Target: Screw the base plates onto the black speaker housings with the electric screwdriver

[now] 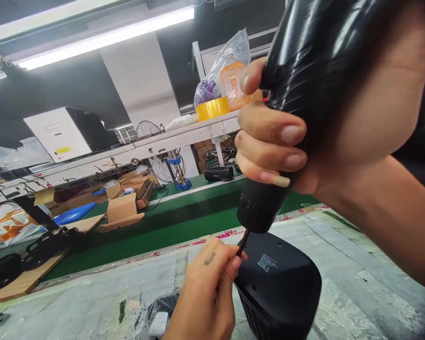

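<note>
the right hand [357,134] had its fingers wrapped around a black power driver [295,61]; the left hand's [208,283] fingers were pinched together on its bit [244,241], at one corner of the black casing [290,278] over the tabletop [361,278]. that corner looked under way, seemingly unfinished. two other holes [254,286] showed dark; whether they held screws, or needed any, could not be told.

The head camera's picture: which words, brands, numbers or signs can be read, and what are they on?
No text can be read with certainty.
Black device: pale print, too small.
Bottle: label print, blurred.
White box: faint printed lines and a yellow sticker, unreadable.
Black cylinder: tiny pale marking, unreadable.
Edge of the green belt: red marks, too smeared.
</note>
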`<move>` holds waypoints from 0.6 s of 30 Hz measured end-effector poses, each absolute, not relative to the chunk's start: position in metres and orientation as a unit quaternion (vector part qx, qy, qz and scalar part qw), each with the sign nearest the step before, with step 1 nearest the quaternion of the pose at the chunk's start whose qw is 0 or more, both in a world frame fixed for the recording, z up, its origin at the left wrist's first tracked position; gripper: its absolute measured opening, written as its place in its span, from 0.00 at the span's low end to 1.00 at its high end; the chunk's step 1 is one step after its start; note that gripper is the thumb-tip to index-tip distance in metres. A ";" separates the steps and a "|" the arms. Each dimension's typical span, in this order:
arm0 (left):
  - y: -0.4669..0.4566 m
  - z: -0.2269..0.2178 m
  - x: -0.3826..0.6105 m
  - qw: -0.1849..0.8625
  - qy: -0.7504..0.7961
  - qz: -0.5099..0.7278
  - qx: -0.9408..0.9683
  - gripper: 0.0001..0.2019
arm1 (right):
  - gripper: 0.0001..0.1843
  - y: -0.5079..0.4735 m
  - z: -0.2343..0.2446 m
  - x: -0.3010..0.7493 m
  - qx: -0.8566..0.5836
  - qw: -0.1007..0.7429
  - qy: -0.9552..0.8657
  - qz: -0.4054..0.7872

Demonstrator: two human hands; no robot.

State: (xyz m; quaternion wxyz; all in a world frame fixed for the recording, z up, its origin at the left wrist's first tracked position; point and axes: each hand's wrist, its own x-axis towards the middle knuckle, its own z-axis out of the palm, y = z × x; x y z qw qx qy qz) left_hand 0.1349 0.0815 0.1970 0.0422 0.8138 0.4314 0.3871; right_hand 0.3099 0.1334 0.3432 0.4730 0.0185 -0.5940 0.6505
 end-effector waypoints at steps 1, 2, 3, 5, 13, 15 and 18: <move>0.085 0.196 0.136 -0.007 0.437 0.382 0.814 0.09 | 0.53 0.135 0.343 0.309 0.022 0.471 -0.589 0.656; 0.089 0.195 0.137 -0.069 0.438 0.380 0.811 0.09 | 0.56 0.136 0.343 0.307 0.028 0.469 -0.587 0.659; 0.093 0.194 0.138 -0.138 0.435 0.379 0.805 0.08 | 0.58 0.137 0.343 0.306 0.029 0.469 -0.589 0.658; 0.100 0.190 0.138 -0.264 0.418 0.365 0.789 0.06 | 0.58 0.139 0.343 0.304 0.014 0.470 -0.598 0.649; 0.105 0.194 0.137 -0.424 0.384 0.296 0.765 0.02 | 0.59 0.145 0.347 0.303 -0.094 0.509 -0.588 0.621; 0.103 0.197 0.136 -0.394 0.382 0.334 0.766 0.05 | 0.59 0.147 0.346 0.303 -0.097 0.501 -0.596 0.620; 0.101 0.197 0.129 -0.305 0.399 0.395 0.769 0.12 | 0.60 0.149 0.343 0.304 -0.090 0.482 -0.605 0.628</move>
